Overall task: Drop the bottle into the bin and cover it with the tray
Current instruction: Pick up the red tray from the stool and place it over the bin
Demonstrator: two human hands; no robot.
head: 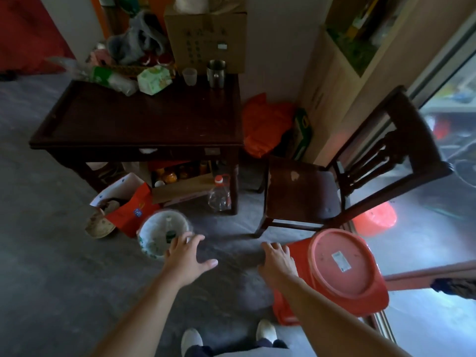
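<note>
A small white bin (148, 243) stands on the floor in front of the dark table. Inside it lies a clear bottle (170, 231) with a green label, neck pointing up. My left hand (186, 256) hovers at the bin's near right rim, fingers spread and holding nothing. To the right, my right hand (277, 258) grips the left edge of a red plastic tray (345, 266). The tray is tilted with its oval underside and a white sticker facing me, and it hangs off the floor to the right of the bin.
A dark wooden table (144, 119) with clutter along its back stands ahead. Boxes, a red bag (131, 215) and a red-capped clear bottle (220, 194) sit under it. A wooden chair (304, 194) stands right of it. My feet (226, 336) are below.
</note>
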